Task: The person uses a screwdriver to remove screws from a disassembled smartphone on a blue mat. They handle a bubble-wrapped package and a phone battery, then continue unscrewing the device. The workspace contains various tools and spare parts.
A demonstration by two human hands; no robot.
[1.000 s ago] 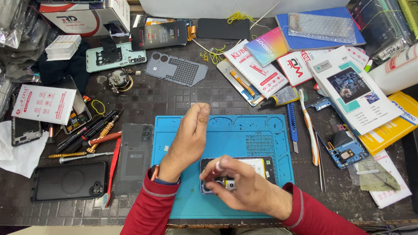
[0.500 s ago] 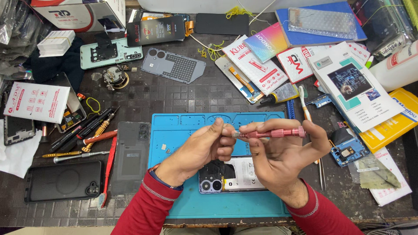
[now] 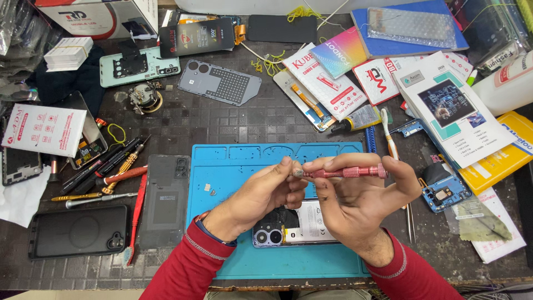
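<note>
My right hand holds a red precision screwdriver level above the blue work mat. My left hand pinches the screwdriver's metal tip with thumb and fingers. Under both hands an opened phone lies on the mat, its camera block to the left and its pale battery showing. A few tiny screws and a small part rest on the mat left of my left hand.
Left of the mat lie a grey back cover, a black phone and several screwdrivers and tweezers. Boxes, booklets, a glue tube and a blue circuit board crowd the right and far side.
A second ago both hands were low on the opened phone. They have since risen above it, and the red screwdriver is now held level with my left fingers at its tip.
</note>
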